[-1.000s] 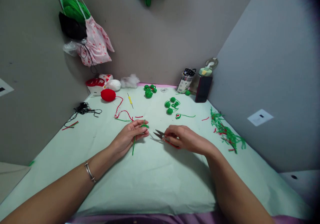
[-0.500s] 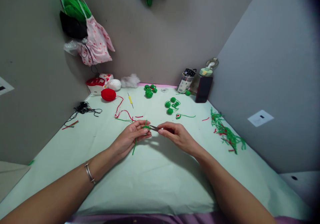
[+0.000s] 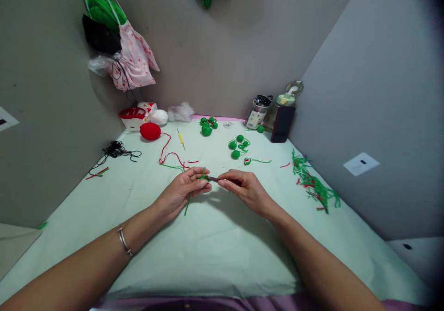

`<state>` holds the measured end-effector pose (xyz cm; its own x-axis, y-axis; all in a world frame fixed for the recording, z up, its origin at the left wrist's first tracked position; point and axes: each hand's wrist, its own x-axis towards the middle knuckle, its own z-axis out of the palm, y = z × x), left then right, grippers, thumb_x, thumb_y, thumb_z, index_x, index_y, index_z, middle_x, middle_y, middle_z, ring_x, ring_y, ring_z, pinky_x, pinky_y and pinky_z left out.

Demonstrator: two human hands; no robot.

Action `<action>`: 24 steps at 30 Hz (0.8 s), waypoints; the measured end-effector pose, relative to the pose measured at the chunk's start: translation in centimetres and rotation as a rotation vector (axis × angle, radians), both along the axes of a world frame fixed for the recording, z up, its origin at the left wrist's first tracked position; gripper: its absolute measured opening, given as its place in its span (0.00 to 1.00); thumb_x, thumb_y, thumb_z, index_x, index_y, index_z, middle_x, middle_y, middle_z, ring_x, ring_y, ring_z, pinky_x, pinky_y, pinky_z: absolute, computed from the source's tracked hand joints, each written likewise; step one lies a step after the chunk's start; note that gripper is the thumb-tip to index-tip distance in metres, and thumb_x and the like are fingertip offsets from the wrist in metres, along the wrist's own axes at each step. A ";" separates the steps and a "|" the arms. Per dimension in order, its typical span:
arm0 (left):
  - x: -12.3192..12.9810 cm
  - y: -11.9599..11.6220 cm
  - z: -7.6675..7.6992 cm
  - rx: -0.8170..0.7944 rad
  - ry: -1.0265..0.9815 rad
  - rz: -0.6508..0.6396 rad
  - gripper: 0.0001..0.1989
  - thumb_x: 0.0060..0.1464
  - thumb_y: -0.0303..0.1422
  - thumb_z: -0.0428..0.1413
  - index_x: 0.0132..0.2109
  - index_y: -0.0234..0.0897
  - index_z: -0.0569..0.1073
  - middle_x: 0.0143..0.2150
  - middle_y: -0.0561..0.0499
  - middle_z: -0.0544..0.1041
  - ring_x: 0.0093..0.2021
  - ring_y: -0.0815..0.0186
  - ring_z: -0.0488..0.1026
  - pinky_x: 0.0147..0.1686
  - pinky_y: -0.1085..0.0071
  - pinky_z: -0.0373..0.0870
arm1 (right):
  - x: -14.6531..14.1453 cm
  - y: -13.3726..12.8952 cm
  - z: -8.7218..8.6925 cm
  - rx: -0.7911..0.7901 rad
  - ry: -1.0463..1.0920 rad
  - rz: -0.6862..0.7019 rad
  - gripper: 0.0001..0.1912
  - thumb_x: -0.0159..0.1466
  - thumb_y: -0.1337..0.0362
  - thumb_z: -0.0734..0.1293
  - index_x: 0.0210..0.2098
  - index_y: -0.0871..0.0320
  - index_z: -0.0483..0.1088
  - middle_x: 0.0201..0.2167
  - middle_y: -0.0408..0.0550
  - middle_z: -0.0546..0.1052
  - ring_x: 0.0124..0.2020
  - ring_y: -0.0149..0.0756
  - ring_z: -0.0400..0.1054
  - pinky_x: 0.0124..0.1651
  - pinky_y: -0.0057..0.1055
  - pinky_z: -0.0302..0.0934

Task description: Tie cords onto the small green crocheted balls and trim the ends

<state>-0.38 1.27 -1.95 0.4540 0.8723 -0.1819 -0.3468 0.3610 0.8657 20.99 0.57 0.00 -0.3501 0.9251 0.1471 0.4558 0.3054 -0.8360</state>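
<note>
Closer to the left hand (image 3: 185, 186) than one second ago, the right hand (image 3: 244, 187) now has the scissors (image 3: 213, 179) right up at the small green yarn piece (image 3: 204, 178). I see the left hand pinching that piece between thumb and fingers, over the middle of the table (image 3: 208, 246), with a green tail hanging down. My right hand grips the scissors; I can't tell just where their tips end. Past the hands, toward the far edge, are little green balls (image 3: 236, 154) and a yellow hook (image 3: 181, 139). I see a red yarn ball (image 3: 150, 131) near the far left corner, and green and red scraps (image 3: 317, 186) along the right edge.
</note>
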 end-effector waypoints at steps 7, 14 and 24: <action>0.0 0.0 0.1 0.042 0.033 0.017 0.16 0.51 0.31 0.64 0.47 0.35 0.74 0.35 0.51 0.77 0.38 0.68 0.76 0.49 0.69 0.71 | 0.5 0.3 0.9 -0.094 0.036 -0.018 0.19 0.65 0.50 0.63 0.32 0.59 0.75 0.23 0.42 0.67 0.25 0.30 0.56 0.28 0.28 0.49; 0.1 0.1 -0.3 0.115 0.130 0.035 0.17 0.50 0.32 0.65 0.48 0.35 0.75 0.40 0.49 0.78 0.38 0.67 0.76 0.48 0.67 0.70 | 0.7 0.3 0.7 -0.140 0.008 0.071 0.20 0.65 0.50 0.63 0.34 0.59 0.77 0.23 0.41 0.66 0.25 0.29 0.53 0.28 0.28 0.47; 0.2 -0.2 -0.4 0.164 0.190 -0.006 0.15 0.48 0.31 0.65 0.45 0.35 0.76 0.39 0.47 0.79 0.36 0.66 0.75 0.45 0.66 0.69 | 0.3 0.1 0.4 -0.104 -0.049 0.064 0.17 0.65 0.53 0.64 0.34 0.59 0.78 0.27 0.44 0.74 0.26 0.30 0.59 0.30 0.27 0.51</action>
<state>-0.16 1.04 -2.33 0.4306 0.8945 -0.1205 -0.1702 0.2116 0.9624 21.32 0.63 0.39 -0.4131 0.9101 0.0330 0.4797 0.2483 -0.8416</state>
